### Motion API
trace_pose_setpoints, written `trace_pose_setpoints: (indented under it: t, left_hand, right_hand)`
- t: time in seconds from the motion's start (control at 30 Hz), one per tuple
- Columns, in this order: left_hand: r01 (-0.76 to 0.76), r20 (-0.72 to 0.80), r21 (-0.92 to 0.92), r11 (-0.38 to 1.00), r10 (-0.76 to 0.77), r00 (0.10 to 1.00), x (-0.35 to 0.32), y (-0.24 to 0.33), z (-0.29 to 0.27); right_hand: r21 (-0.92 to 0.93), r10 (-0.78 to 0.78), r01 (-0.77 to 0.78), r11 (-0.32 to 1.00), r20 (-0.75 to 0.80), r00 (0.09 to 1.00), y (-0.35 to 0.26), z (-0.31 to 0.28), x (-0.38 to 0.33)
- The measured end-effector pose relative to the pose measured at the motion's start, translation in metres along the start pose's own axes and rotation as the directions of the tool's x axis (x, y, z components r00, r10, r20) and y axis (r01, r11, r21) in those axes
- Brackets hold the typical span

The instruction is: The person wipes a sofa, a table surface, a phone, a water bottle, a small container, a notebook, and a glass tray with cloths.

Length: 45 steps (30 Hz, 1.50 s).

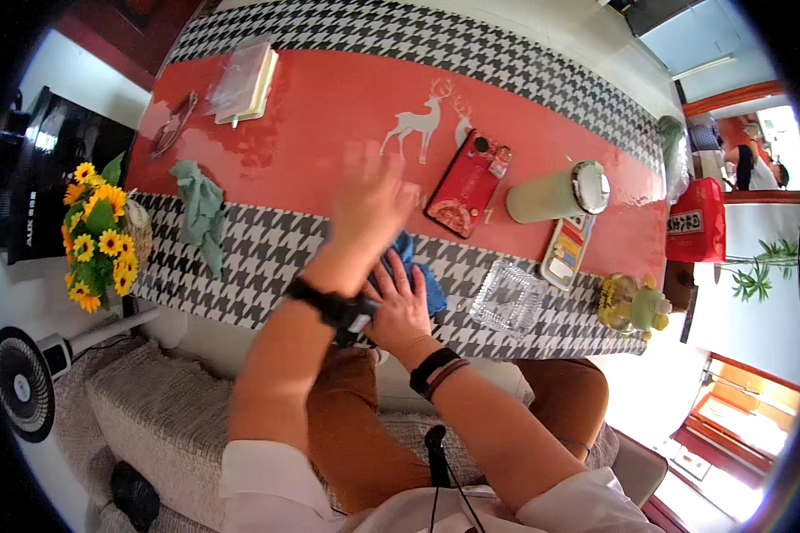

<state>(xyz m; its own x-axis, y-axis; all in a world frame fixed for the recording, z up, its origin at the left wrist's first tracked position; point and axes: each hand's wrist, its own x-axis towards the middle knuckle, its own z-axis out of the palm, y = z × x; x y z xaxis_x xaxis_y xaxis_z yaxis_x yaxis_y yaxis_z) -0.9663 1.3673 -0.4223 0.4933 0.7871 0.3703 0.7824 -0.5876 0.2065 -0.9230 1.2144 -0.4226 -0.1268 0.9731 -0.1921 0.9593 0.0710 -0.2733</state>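
A: Where is the blue cloth (pixel 433 288)?

B: On the table (pixel 302 107), near the middle of its near edge. The right hand (pixel 400 314) lies on top, fingers a bit spread.

A: And the left hand (pixel 371 200)?

B: Farther in from that edge, all blurry. I can't tell if its fingers are apart or pinching.

A: What could go wrong?

B: If the right hand sweeps toward the right edge, it could bump the glass dish (pixel 509 300) off the near edge.

A: And the left one?

B: The phone (pixel 468 186) is near it, with the jar (pixel 547 195) beside that. A quick swing to the right might shove the phone and tip the jar.
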Motion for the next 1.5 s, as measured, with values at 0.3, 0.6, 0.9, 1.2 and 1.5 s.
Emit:
trace_pose_setpoints:
  t: [0.3,0.6,0.9,1.2,1.5]
  left_hand:
    - [0.363,-0.063,0.412,0.836,-0.371,0.927,-0.072,-0.204,-0.027]
    - [0.406,0.133,0.233,0.884,-0.442,0.887,-0.117,-0.199,-0.069]
    - [0.624,-0.027,0.142,0.768,-0.627,0.778,-0.187,-0.174,-0.079]
    - [0.196,0.251,0.162,0.967,-0.233,0.94,-0.184,-0.145,-0.093]
    - [0.604,0.227,0.127,0.787,-0.616,0.755,-0.14,-0.176,-0.075]
  right_hand:
    - [0.068,-0.004,0.019,0.998,-0.207,0.978,-0.009,0.003,0.004]
    - [-0.017,0.029,-0.033,0.999,-0.205,0.978,-0.006,0.004,0.0]
    - [-0.07,0.006,-0.024,0.997,-0.237,0.972,-0.006,0.001,0.002]
    - [0.014,-0.013,0.018,1.0,-0.255,0.967,-0.001,0.003,0.001]
    - [0.103,-0.021,0.032,0.994,-0.11,0.994,0.004,-0.001,0.004]
